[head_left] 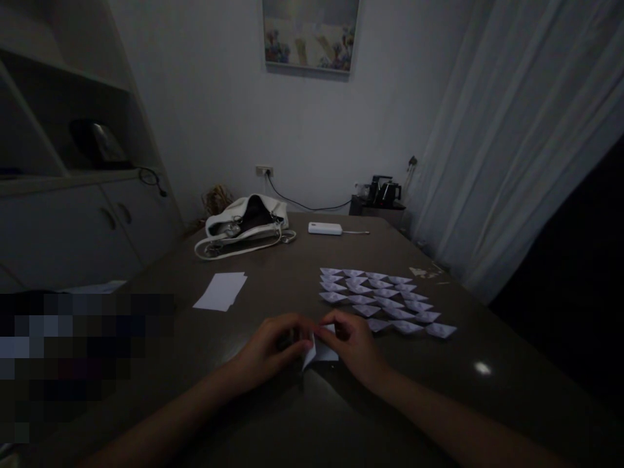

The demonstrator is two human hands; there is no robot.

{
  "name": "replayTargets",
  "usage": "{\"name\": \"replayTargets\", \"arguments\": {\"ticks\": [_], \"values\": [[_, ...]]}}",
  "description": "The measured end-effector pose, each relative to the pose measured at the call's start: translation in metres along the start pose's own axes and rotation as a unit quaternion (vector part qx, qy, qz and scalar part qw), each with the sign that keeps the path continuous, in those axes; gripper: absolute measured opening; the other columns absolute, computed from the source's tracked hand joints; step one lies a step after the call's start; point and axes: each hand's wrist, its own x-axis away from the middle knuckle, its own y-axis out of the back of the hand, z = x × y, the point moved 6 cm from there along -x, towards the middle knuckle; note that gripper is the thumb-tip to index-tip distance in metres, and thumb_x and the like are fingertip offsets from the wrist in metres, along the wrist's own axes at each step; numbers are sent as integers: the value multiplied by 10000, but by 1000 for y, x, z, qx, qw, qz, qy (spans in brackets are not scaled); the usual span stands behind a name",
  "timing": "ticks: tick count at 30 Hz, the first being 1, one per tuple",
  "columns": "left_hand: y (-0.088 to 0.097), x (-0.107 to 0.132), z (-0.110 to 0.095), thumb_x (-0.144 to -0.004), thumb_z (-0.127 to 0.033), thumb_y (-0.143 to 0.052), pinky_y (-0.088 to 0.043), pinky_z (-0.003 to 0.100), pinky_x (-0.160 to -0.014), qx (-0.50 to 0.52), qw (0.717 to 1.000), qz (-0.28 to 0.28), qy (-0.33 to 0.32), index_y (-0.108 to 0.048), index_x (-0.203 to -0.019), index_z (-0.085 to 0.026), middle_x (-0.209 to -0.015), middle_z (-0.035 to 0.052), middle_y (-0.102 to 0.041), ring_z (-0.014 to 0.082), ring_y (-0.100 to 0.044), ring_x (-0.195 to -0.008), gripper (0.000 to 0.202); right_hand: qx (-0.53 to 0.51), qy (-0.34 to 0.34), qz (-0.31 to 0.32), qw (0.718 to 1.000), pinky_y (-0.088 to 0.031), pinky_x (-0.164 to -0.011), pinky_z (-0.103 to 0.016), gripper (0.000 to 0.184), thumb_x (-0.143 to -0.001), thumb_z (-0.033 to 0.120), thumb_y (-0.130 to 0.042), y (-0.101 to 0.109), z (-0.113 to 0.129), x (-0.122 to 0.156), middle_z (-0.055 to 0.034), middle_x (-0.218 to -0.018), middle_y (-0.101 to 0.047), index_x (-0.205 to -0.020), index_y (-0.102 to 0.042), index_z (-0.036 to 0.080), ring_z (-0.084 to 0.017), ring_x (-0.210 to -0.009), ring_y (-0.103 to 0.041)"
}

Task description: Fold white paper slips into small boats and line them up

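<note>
Near the front of the dark table, a partly folded white sheet of paper [325, 352] is between my two hands. My left hand [280, 341] pinches its left side, where a flap stands up. The fingers of my right hand [351, 344] are closed on its upper edge, close to my left fingertips. Several folded paper boats [389, 303] stand in rows just beyond my right hand. To the left, beyond my left hand, lies a small stack of white paper sheets [221, 291], slightly fanned.
A white handbag [246, 224] rests at the table's far left, and a white power bank [325, 229] with a short cable lies right of it. Paper scraps [424, 272] are near the right edge. Behind the table stands a black kettle [390, 193] on a low cabinet.
</note>
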Motion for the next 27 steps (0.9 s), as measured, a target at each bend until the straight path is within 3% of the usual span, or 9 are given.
{"name": "replayTargets", "arguments": {"ticks": [4,8,14,23,27], "values": [[-2,-1,-3,-878,-256,-555,-442,271,-721,16,999,19,-25,-629,-902,-173,-847,29,-610,156,-566,-783,114,-21,-1,21,1000,-364,-515,-216,47,-774,200,-639,-3,0,0,10,-627,-601,-744,-662,173,-112,-558,-511],[-4,-1,-3,-880,-264,-555,-444,273,-744,29,998,31,-35,-616,-846,-172,-898,40,-589,158,-562,-820,116,-25,-1,22,999,-317,-475,-203,31,-756,191,-653,-4,1,0,43,-552,-524,-729,-654,176,-94,-504,-448],[-3,0,1,-907,-296,-486,-458,283,-752,49,999,9,16,-563,-897,-172,-892,38,-613,170,-572,-835,147,-78,-17,-1,997,-373,-499,-195,147,-761,265,-670,-3,-2,0,40,-600,-523,-716,-568,168,-95,-543,-488],[3,0,7,-904,-312,-487,-462,265,-687,0,999,-37,32,-569,-862,-167,-796,18,-624,161,-591,-763,172,-41,44,32,998,-452,-598,-240,224,-874,298,-535,-2,14,4,-29,-712,-661,-774,-686,167,-142,-672,-603],[2,0,9,-899,-308,-493,-466,262,-672,-5,999,-43,32,-573,-878,-164,-793,19,-631,157,-599,-745,166,-53,25,31,998,-483,-615,-252,169,-845,296,-578,-3,10,4,-33,-744,-684,-824,-694,174,-149,-682,-630]]}}
